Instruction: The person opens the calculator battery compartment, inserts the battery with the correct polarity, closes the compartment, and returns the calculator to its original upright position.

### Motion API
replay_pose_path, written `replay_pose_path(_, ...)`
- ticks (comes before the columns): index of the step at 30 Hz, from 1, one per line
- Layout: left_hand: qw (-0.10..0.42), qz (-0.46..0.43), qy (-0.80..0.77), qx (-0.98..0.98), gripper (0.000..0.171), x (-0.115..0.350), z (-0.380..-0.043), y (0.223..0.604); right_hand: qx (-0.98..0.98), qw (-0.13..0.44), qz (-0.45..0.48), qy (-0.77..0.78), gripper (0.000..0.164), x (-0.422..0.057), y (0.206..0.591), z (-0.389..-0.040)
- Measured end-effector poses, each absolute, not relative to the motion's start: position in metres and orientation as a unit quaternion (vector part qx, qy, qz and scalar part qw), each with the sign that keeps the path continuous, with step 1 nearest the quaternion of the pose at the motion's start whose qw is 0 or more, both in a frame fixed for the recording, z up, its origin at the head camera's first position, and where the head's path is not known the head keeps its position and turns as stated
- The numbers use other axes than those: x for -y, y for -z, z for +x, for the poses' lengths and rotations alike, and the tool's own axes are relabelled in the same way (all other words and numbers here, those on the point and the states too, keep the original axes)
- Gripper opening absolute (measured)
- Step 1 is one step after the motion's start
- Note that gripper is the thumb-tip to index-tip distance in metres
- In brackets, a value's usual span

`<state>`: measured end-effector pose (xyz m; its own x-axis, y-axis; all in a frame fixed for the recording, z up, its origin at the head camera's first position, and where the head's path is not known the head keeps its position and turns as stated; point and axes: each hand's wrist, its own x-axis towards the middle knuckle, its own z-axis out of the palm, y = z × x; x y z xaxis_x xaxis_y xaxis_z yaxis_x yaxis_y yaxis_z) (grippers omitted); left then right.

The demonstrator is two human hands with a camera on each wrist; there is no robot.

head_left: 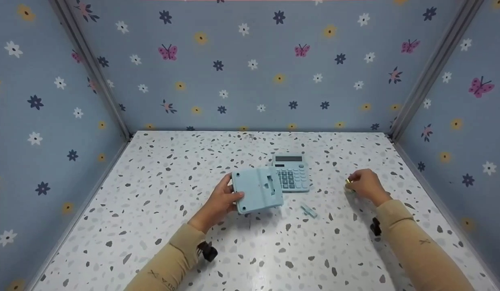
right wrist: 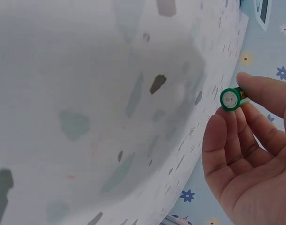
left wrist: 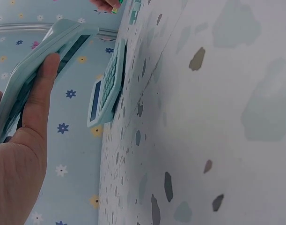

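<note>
My left hand (head_left: 223, 200) grips a light-blue calculator (head_left: 254, 190), raised off the table with its back turned up. An uncovered battery slot (head_left: 271, 185) shows in that back, near the right end. In the left wrist view, the thumb or a finger lies along the edge of the held calculator (left wrist: 35, 56). Off to the right, my right hand (head_left: 367, 186) pinches a small green battery (right wrist: 231, 99) between thumb and fingertips, its flat silver end showing in the right wrist view. A small light-blue battery cover (head_left: 309, 210) lies on the table between the hands.
A second light-blue calculator (head_left: 296, 178) lies face up behind the held one, which overlaps its left edge in the head view. The white speckled table (head_left: 165, 173) is bounded by flower-patterned panels (head_left: 250, 68) at the back and both sides.
</note>
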<state>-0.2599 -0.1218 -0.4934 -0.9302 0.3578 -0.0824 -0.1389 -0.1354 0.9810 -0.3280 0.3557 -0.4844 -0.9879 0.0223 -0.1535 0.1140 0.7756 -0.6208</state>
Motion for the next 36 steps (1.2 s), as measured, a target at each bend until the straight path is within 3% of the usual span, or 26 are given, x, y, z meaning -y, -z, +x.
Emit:
replay_pose_path(22, 0.169, 0.099, -0.757, -0.624, 0.081, 0.121, -0.259, 0.494, -0.928, -0.007, 0.000, 0.374, 0.027, -0.329, 0.472, -0.310)
replay_pose_path(36, 0.172, 0.098, -0.759, -0.621, 0.078, 0.120, -0.260, 0.495, -0.915, -0.027, -0.019, 0.402, 0.028, -0.314, 0.464, -0.300)
